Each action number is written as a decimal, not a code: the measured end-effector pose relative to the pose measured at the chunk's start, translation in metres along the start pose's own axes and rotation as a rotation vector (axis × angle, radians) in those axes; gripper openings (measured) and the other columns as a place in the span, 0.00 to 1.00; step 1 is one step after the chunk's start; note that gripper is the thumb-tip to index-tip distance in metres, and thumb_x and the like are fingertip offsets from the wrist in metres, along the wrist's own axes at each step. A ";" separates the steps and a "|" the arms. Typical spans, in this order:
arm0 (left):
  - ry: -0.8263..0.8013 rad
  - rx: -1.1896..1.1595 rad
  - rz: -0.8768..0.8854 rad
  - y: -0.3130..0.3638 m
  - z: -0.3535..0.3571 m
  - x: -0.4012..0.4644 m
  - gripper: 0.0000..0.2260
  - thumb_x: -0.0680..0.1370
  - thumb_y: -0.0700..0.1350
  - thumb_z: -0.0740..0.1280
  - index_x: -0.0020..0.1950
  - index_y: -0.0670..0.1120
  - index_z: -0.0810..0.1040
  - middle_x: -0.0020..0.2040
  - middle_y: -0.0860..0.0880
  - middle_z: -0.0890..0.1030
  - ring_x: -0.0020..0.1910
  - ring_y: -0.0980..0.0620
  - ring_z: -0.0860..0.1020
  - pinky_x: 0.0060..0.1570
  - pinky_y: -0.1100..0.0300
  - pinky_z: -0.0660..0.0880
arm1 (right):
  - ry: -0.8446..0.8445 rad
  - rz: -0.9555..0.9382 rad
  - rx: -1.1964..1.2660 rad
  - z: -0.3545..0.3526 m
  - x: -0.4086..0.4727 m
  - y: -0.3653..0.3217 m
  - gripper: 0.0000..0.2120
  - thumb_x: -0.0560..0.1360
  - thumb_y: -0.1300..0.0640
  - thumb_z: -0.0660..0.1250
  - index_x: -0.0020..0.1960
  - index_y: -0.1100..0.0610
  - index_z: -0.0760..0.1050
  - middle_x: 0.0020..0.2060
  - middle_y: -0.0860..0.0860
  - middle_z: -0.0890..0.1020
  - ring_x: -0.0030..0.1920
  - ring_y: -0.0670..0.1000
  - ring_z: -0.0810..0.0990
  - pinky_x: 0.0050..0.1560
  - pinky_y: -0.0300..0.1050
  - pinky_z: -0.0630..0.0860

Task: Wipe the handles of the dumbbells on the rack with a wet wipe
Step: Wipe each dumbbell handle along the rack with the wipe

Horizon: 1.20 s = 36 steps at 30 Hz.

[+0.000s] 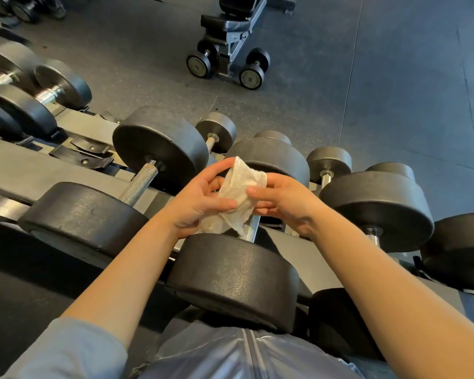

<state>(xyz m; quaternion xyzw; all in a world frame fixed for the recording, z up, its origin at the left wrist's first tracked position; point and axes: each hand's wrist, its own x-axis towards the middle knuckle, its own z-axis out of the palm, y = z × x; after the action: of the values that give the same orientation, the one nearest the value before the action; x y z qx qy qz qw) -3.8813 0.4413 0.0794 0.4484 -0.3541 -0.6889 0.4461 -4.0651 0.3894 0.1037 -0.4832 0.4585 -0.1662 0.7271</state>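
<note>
A crumpled white wet wipe (pixel 240 192) is held between both hands above the middle dumbbell (pixel 233 277) on the rack (pixel 17 168). My left hand (pixel 200 198) holds the wipe's left side with thumb and fingers. My right hand (pixel 282 201) pinches its right side. The wipe's lower end hangs onto that dumbbell's knurled handle (pixel 251 228), most of which is hidden by hands and wipe. To the left lies another dumbbell with its bare knurled handle (pixel 138 184) in full view. A third dumbbell (pixel 378 209) sits to the right.
More dumbbells (pixel 30 86) line the rack at the far left, and smaller ones (pixel 216 129) sit on the lower tier. A black bench (pixel 236 31) with two 20-marked dumbbells (pixel 252 76) stands on the grey floor beyond.
</note>
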 end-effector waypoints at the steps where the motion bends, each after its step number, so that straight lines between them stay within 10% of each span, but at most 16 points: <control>1: 0.022 0.027 -0.010 0.000 -0.001 0.000 0.36 0.66 0.30 0.74 0.68 0.56 0.70 0.49 0.47 0.80 0.50 0.48 0.82 0.49 0.56 0.79 | 0.027 -0.007 -0.019 -0.001 0.000 -0.001 0.09 0.78 0.60 0.64 0.58 0.56 0.74 0.50 0.53 0.83 0.49 0.52 0.84 0.50 0.50 0.81; 15: 0.141 0.151 -0.081 -0.002 0.005 0.007 0.29 0.69 0.28 0.71 0.62 0.54 0.74 0.50 0.44 0.78 0.48 0.46 0.81 0.44 0.55 0.81 | 0.110 -0.079 -0.112 -0.002 0.002 -0.002 0.16 0.70 0.67 0.72 0.53 0.55 0.74 0.48 0.56 0.82 0.49 0.54 0.83 0.50 0.52 0.81; 22: 0.095 0.308 -0.265 0.001 0.005 0.003 0.05 0.74 0.36 0.71 0.46 0.43 0.78 0.36 0.48 0.82 0.36 0.53 0.80 0.37 0.64 0.78 | 0.126 0.015 -0.371 -0.006 0.005 0.006 0.05 0.73 0.59 0.71 0.48 0.53 0.78 0.45 0.49 0.84 0.48 0.50 0.83 0.54 0.53 0.80; 27: 0.128 0.136 -0.235 0.004 0.007 0.000 0.06 0.78 0.37 0.65 0.45 0.45 0.69 0.35 0.46 0.81 0.29 0.53 0.80 0.25 0.64 0.75 | -0.030 0.052 -0.195 -0.003 0.004 0.005 0.17 0.77 0.51 0.65 0.64 0.55 0.72 0.54 0.51 0.83 0.54 0.51 0.82 0.59 0.54 0.77; 36: 0.083 0.076 -0.219 0.004 0.001 -0.005 0.17 0.74 0.37 0.68 0.62 0.45 0.74 0.38 0.45 0.83 0.30 0.54 0.80 0.29 0.65 0.78 | -0.169 0.044 -0.109 -0.022 -0.006 -0.005 0.14 0.78 0.66 0.62 0.61 0.55 0.73 0.47 0.57 0.81 0.43 0.53 0.80 0.40 0.44 0.78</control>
<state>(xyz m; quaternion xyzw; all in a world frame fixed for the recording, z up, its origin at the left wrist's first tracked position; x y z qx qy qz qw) -3.8802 0.4446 0.0852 0.5292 -0.3101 -0.7005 0.3649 -4.0858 0.3790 0.1089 -0.5242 0.4146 -0.0834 0.7391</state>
